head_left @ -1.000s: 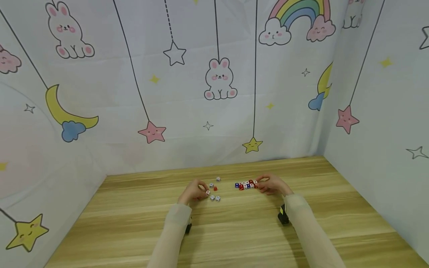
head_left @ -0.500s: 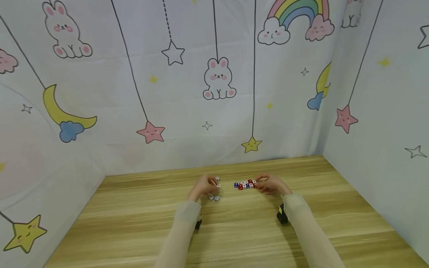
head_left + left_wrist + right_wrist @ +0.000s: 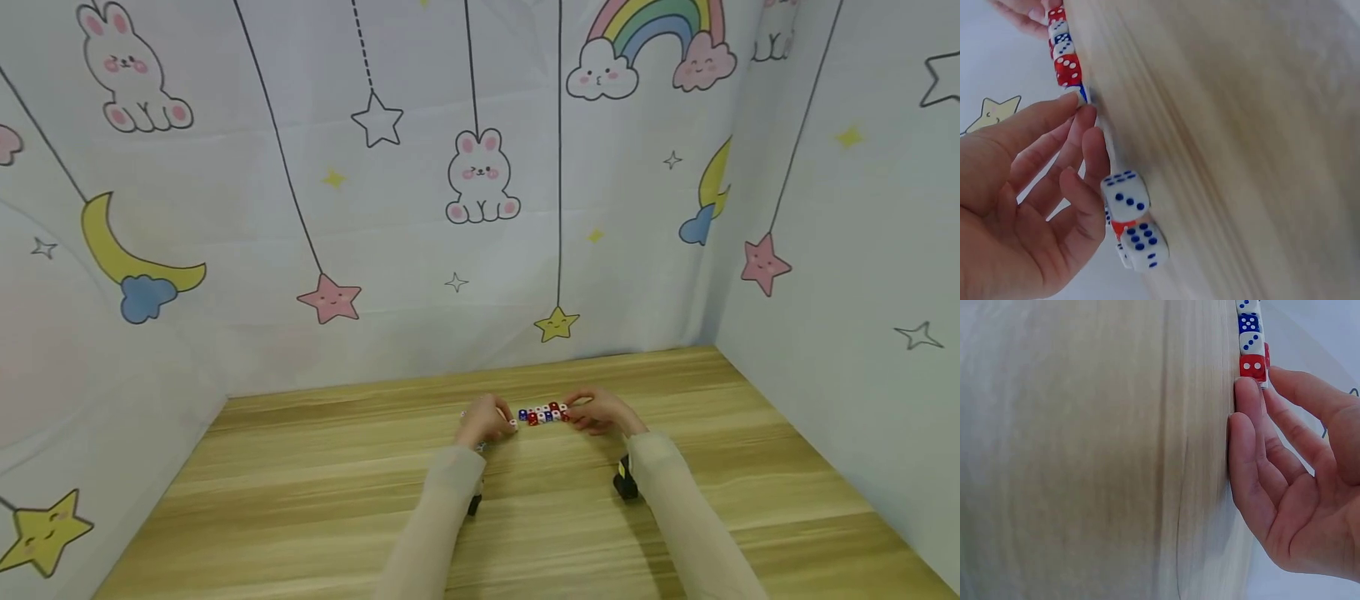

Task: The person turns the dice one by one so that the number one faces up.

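Note:
My left hand pinches a white die between thumb and fingertips, just left of the row of dice. In the left wrist view the held die is mostly covered by the fingers and overlaps a blue die at the row's end. The red, white and blue dice stand side by side in two close lines. At their right end my right hand rests its fingertips against the last dice, its fingers fairly straight. A red die with two white dots shows right at those fingertips.
Loose white dice and a red die lie beside the left hand, mostly hidden behind it in the head view. The wooden table meets a patterned cloth wall behind.
My left hand has moved right with the white die, from among the loose dice to near the row's left end. The right hand stays at the row's right end. The head view shifts slightly.

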Demonstrator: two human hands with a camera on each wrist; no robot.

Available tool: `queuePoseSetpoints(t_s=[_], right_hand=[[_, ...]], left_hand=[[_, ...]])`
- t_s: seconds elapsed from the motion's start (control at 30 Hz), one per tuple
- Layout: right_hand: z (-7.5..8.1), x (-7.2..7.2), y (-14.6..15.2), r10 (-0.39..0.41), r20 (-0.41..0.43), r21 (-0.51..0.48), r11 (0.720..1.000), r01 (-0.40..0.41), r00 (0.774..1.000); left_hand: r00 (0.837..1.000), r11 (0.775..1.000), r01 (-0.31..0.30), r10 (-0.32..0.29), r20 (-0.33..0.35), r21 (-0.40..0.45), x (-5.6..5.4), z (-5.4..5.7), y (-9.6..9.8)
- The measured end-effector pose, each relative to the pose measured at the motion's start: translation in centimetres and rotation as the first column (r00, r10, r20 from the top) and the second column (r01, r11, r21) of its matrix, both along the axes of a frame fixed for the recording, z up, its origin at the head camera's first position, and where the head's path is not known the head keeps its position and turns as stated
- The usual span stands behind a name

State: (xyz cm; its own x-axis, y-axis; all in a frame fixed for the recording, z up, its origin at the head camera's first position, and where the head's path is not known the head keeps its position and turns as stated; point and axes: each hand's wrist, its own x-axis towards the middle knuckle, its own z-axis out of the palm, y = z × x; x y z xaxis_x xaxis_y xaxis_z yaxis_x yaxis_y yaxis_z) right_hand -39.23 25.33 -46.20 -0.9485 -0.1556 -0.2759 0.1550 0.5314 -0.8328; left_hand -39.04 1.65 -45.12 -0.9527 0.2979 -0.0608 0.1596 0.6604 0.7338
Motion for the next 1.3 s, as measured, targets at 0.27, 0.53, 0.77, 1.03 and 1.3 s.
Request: queuePoseSetpoints(t_s=[0.27, 0.53, 0.77, 1.03, 1.3], right_hand=[[0.4, 0.5, -0.3, -0.003, -0.022, 0.027, 1.000, 0.003, 1.000], [-1.2, -0.9, 0.7, 0.059, -0.033, -0.019, 0.998, -0.059, 0.998], [0.0, 0.4, 0.0, 0.011, -0.018, -0.027, 1.000, -0.011, 1.000], [0.8, 0.7, -0.6, -0.017, 0.005, -0.034, 0.999, 0.017, 1.000], [-1.0, -0.6, 0.4, 0.038, -0.009, -0.067, 0.997, -0.038, 0.999]], left_hand=[[0.998, 1.000, -0.007, 0.005, -0.060, -0.026, 0.0, -0.2, 1.0], [1.000, 0.995, -0.007, 0.005, 0.013, 0.099, -0.2, -0.3, 0.9], [0.998, 0.988, -0.030, 0.021, 0.061, 0.149, -0.2, -0.4, 0.8], [0.997, 0.974, -0.037, 0.021, 0.073, 0.225, -0.2, 0.8, -1.1], [0.997, 0.971, -0.080, 0.074, 0.031, 0.227, -1.5, 0.6, -5.3]])
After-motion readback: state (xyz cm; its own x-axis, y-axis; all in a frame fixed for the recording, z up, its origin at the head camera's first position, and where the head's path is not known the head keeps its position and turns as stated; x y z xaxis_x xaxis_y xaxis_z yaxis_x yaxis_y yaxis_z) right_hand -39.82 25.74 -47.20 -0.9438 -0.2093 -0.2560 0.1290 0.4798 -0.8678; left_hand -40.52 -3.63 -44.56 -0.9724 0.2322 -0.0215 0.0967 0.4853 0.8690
